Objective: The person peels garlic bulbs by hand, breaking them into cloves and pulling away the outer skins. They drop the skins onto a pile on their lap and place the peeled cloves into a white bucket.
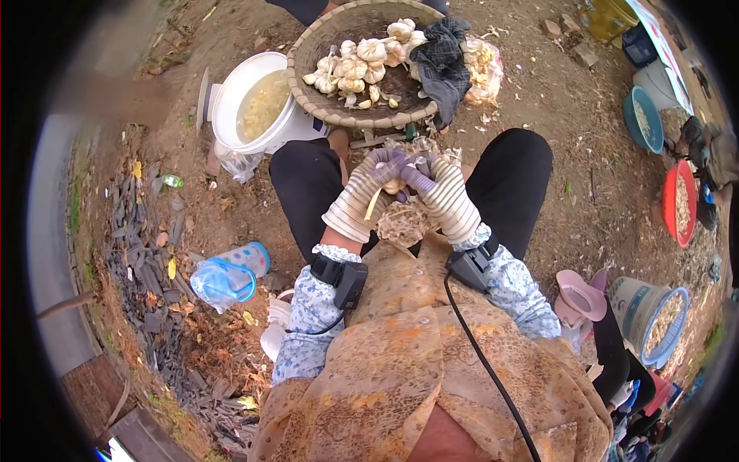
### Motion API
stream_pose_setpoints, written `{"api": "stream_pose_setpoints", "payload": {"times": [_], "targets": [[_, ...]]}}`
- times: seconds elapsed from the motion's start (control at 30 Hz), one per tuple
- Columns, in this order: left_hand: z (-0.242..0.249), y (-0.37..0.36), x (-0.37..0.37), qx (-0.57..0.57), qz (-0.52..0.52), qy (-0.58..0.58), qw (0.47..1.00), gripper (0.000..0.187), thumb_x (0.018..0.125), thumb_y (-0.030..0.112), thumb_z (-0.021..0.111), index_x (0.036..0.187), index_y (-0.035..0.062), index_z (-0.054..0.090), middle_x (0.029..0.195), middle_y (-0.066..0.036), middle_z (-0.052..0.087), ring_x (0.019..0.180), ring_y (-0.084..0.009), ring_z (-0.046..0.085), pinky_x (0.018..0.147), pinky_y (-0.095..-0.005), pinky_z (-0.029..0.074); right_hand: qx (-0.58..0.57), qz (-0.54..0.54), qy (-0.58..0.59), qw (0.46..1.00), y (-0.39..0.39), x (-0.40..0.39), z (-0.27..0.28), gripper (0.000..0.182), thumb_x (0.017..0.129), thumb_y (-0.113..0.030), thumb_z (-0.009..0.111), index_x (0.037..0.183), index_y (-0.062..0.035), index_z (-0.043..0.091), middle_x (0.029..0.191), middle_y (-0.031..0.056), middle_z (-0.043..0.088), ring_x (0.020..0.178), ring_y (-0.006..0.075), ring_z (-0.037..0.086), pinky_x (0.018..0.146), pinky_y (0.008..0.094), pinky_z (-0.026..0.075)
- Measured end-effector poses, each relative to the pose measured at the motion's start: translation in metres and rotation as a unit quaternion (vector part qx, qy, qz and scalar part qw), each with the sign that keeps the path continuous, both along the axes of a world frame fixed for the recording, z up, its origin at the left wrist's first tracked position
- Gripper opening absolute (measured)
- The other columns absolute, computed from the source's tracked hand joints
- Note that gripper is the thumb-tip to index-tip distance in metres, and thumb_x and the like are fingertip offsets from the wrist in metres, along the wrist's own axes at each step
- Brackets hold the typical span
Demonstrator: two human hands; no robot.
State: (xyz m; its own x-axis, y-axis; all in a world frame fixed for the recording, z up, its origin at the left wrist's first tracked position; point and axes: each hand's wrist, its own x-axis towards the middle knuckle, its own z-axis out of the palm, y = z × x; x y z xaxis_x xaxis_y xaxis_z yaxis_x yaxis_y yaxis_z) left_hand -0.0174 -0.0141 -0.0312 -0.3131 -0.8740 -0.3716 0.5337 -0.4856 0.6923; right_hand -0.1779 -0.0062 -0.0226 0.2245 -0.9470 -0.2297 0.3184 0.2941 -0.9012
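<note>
Both hands wear striped gloves with purple fingers and meet between the knees. My left hand [363, 194] is closed around a garlic bulb [393, 187] whose pale stem points down and to the left. My right hand [446, 199] closes on the same bulb from the other side, its fingers hiding part of it. A heap of dry garlic skins [403, 223] lies just below the hands. Beyond them stands a round woven basket [308, 100] with several whole bulbs [350, 69], some loose cloves and a dark cloth [443, 65].
Left of the basket is a white bucket [225, 115] with pale cloves in liquid. A plastic bag of peeled pieces [483, 69] sits right of it. A blue-rimmed container [246, 266] lies at left. Several tubs, including a red basin [670, 204], and other people [716, 154] are at right.
</note>
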Motion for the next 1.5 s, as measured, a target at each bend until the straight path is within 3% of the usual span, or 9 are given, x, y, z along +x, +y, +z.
{"api": "stream_pose_setpoints", "payload": {"times": [0.13, 0.23, 0.5, 0.77, 0.97, 1.03, 1.1, 1.23, 1.5], "targets": [[0.011, 0.001, 0.003, 0.008, -0.024, 0.098, 0.995, 0.032, 0.09, 0.016, 0.07, 0.117, 0.0042, 0.059, 0.1, -0.007, 0.063, 0.086, -0.0172, 0.063, 0.067, -0.0275, 0.054, 0.151, 0.034, -0.322, 0.934, -0.007, -0.02, -0.019, 0.033, 0.096, -0.032, 0.06, 0.106, -0.0002, 0.061, 0.066, -0.0002, 0.054, 0.043, 0.0037, 0.032, 0.043, 0.0187, 0.027], [0.02, 0.006, -0.002, 0.077, 0.043, 0.171, 0.981, 0.029, 0.091, 0.018, 0.069, 0.115, 0.0041, 0.06, 0.097, -0.007, 0.062, 0.084, -0.0177, 0.063, 0.062, -0.0276, 0.053, 0.179, 0.02, -0.338, 0.924, -0.006, -0.023, -0.025, 0.036, 0.095, -0.033, 0.061, 0.109, -0.0002, 0.061, 0.063, -0.0022, 0.049, 0.043, 0.0042, 0.03, 0.042, 0.02, 0.027], [0.006, 0.006, -0.004, 0.083, -0.025, 0.1, 0.991, 0.026, 0.096, 0.028, 0.062, 0.106, 0.0034, 0.064, 0.079, -0.004, 0.063, 0.066, -0.0167, 0.061, 0.049, -0.0277, 0.047, 0.078, 0.052, -0.12, 0.988, -0.01, -0.005, -0.018, 0.031, 0.095, -0.023, 0.063, 0.114, -0.0001, 0.066, 0.071, -0.0022, 0.061, 0.047, 0.0001, 0.04, 0.043, 0.0163, 0.026], [-0.014, 0.011, -0.003, 0.208, 0.058, 0.135, 0.967, 0.019, 0.094, 0.017, 0.065, 0.102, 0.0002, 0.064, 0.083, -0.007, 0.064, 0.066, -0.0188, 0.063, 0.057, -0.0283, 0.053, 0.044, -0.017, -0.056, 0.997, -0.01, -0.001, -0.029, 0.034, 0.092, -0.012, 0.067, 0.121, 0.0026, 0.058, 0.088, 0.001, 0.065, 0.073, 0.0062, 0.058, 0.066, 0.0205, 0.048], [-0.02, 0.011, 0.012, 0.156, 0.0, 0.26, 0.953, 0.021, 0.094, 0.016, 0.065, 0.104, -0.002, 0.064, 0.087, -0.008, 0.064, 0.066, -0.0164, 0.061, 0.059, -0.0264, 0.052, 0.054, 0.018, 0.045, 0.997, -0.012, -0.01, -0.015, 0.036, 0.096, -0.024, 0.065, 0.121, -0.0005, 0.055, 0.086, -0.0022, 0.061, 0.077, 0.0043, 0.053, 0.067, 0.0213, 0.046], [-0.018, 0.014, 0.015, 0.133, 0.053, 0.11, 0.984, 0.029, 0.095, 0.017, 0.062, 0.118, -0.0012, 0.059, 0.091, -0.005, 0.06, 0.066, -0.0129, 0.058, 0.057, -0.0253, 0.048, 0.088, 0.039, 0.052, 0.994, -0.009, -0.013, -0.01, 0.034, 0.097, -0.028, 0.063, 0.118, -0.0011, 0.057, 0.087, -0.0025, 0.06, 0.078, 0.0063, 0.053, 0.069, 0.0226, 0.045], [-0.018, 0.016, 0.015, 0.114, 0.048, 0.131, 0.984, 0.031, 0.095, 0.02, 0.063, 0.118, -0.0007, 0.06, 0.091, -0.005, 0.061, 0.069, -0.0137, 0.06, 0.061, -0.0267, 0.052, 0.039, 0.091, 0.124, 0.987, -0.005, -0.012, -0.006, 0.033, 0.097, -0.04, 0.059, 0.109, -0.0088, 0.06, 0.078, -0.0053, 0.053, 0.06, 0.0016, 0.044, 0.052, 0.0174, 0.034], [-0.025, 0.017, 0.005, 0.184, 0.141, 0.099, 0.968, 0.03, 0.096, 0.024, 0.063, 0.116, 0.002, 0.062, 0.092, -0.006, 0.066, 0.073, -0.0155, 0.065, 0.06, -0.0292, 0.058, 0.017, 0.02, 0.026, 0.999, -0.002, 0.007, -0.02, 0.026, 0.093, -0.018, 0.068, 0.11, 0.0003, 0.061, 0.086, 0.0009, 0.062, 0.08, 0.0089, 0.055, 0.072, 0.0247, 0.047], [-0.04, 0.013, 0.002, 0.183, 0.104, 0.018, 0.977, 0.02, 0.09, 0.024, 0.071, 0.094, 0.0049, 0.066, 0.072, -0.002, 0.061, 0.049, -0.0124, 0.056, 0.041, -0.0253, 0.045, 0.049, 0.059, -0.031, 0.997, -0.005, 0.008, -0.016, 0.011, 0.092, -0.004, 0.063, 0.097, 0.0043, 0.058, 0.074, 0.0042, 0.061, 0.063, 0.0127, 0.06, 0.053, 0.0275, 0.052]]}}
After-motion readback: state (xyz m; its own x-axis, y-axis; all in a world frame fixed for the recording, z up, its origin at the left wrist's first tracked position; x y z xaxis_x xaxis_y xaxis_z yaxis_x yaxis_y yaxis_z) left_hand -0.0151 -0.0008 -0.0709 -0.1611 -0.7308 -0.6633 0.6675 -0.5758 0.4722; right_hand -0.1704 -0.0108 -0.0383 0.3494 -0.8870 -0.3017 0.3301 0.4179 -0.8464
